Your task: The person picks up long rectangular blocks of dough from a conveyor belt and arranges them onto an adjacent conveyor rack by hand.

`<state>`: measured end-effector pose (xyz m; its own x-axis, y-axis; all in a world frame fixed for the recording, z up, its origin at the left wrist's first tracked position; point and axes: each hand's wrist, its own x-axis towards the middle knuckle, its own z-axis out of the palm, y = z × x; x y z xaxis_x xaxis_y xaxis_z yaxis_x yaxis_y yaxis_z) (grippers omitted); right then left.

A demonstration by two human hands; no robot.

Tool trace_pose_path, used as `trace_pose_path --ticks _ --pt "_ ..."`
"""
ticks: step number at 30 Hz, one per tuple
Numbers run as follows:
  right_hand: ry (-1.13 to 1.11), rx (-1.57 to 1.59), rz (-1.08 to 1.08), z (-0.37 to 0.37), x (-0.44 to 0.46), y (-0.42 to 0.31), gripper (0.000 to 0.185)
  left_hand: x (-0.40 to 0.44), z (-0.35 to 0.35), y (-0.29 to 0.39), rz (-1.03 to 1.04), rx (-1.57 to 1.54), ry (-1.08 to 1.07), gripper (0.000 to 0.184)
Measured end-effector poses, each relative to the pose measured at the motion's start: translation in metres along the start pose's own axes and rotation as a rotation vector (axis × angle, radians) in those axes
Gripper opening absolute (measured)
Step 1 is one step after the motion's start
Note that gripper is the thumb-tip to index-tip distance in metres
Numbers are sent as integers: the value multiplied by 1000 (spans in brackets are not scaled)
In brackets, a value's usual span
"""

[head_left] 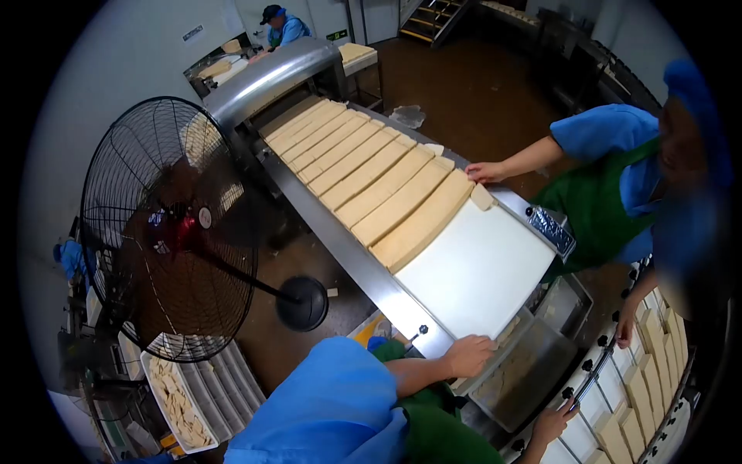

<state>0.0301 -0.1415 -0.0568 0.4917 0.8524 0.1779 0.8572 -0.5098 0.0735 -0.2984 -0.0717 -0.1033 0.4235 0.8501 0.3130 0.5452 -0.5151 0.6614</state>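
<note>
My left hand (469, 356) rests at the near end of the white conveyor belt (471, 271), its fingers curled together with nothing visible in them. Up the belt lie several long, pale dough-like slabs (421, 220), side by side across its width. A small loose piece (482, 197) sits beside the nearest slab. My right hand (551, 425) is low on the right, by the rail of a second conveyor (572, 445). Its fingers are closed around a small dark thing I cannot make out. More pale slabs (638, 394) lie on that conveyor.
A co-worker in a green apron (595, 209) stands across the belt, one hand (485, 172) at the slabs, the other (624, 331) over the second conveyor. Clear bins (525, 379) sit below the belt's end. Leftward are a large fan (170, 232) and a crate of scraps (182, 402).
</note>
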Motion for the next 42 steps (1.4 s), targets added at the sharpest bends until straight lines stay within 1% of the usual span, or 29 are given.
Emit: trace_pose_path --ticks 1,3,4,6,8,10,12,13,14,15,16,17,18,19,20,21,23,24,25,26,27,30,32,33,34,36,37,39,42 --pt "-5 8 -8 1 -2 4 65 -1 -7 -1 9 5 5 20" --pt "-53 32 2 -9 1 -4 67 -6 -23 -8 43 -285 178 23" --pt "-52 26 -5 -7 3 -5 67 -10 -37 -12 38 -289 184 23" --pt "-54 35 -26 3 5 7 67 -24 -68 -28 -104 -276 372 29" --pt "-34 52 -50 7 4 12 64 -37 -101 -51 -321 -260 526 28" --pt "-14 72 -76 23 5 16 61 -49 -133 -89 -390 -77 783 28" --pt "101 -81 11 59 10 31 55 -63 -171 -124 -665 -101 851 31" --pt "98 93 -176 0 -9 -22 52 -66 -191 -137 -714 32 885 34" --pt "103 157 -304 -18 -17 -58 52 -69 -207 -147 -758 168 914 37" --pt "107 225 -428 -31 -23 -90 52 -73 -217 -161 -768 160 914 37" --pt "61 378 -499 -52 -31 -129 46 -77 -224 -177 -822 187 842 41" --pt "37 480 -582 -67 -40 -162 46 -79 -227 -188 -870 214 767 46" --pt "30 481 -671 -74 -46 -191 45 -78 -228 -196 -869 207 763 46" --pt "25 481 -759 -79 -50 -219 44 -75 -230 -204 -891 177 708 50" --pt "25 535 -840 -89 -54 -249 44 -71 -231 -211 -909 145 652 54" --pt "25 584 -920 -100 -56 -278 44 -66 -234 -214 -901 133 645 54" --pt "-26 638 -1006 -119 -54 -330 44 -54 -235 -207 -995 37 560 68" --pt "-122 756 -1044 -130 -48 -361 43 -50 -235 -199 -985 9 533 68" --pt "-68 789 -1073 -116 -46 -380 40 -45 -242 -194 -1022 -6 483 72" --pt "-72 788 -1073 -117 -41 -403 38 -39 -247 -196 -1054 -10 436 76" --pt "-78 791 -1073 -118 -36 -428 37 -37 -243 -200 -1066 -21 443 83" --pt "-2 785 -1092 -88 -12 -490 37 -33 -242 -201 -984 -78 398 85" --pt "-75 734 -1028 -61 4 -528 40 -34 -246 -204 -963 -133 360 87" --pt "-76 612 -987 -44 12 -548 47 -35 -249 -206 -948 -95 327 88" --pt "-56 611 -965 -33 23 -570 47 -34 -251 -208 -932 -56 297 89" --pt "-237 479 -791 -21 42 -607 59 -29 -253 -204 -906 1 248 91" --pt "-228 477 -771 -21 52 -624 59 -27 -253 -203 -902 64 213 93" --pt "-349 431 -651 -21 75 -655 67 -25 -251 -205 -913 106 158 94" --pt "-347 367 -647 -19 101 -687 67 -22 -251 -209 -941 165 77 97"
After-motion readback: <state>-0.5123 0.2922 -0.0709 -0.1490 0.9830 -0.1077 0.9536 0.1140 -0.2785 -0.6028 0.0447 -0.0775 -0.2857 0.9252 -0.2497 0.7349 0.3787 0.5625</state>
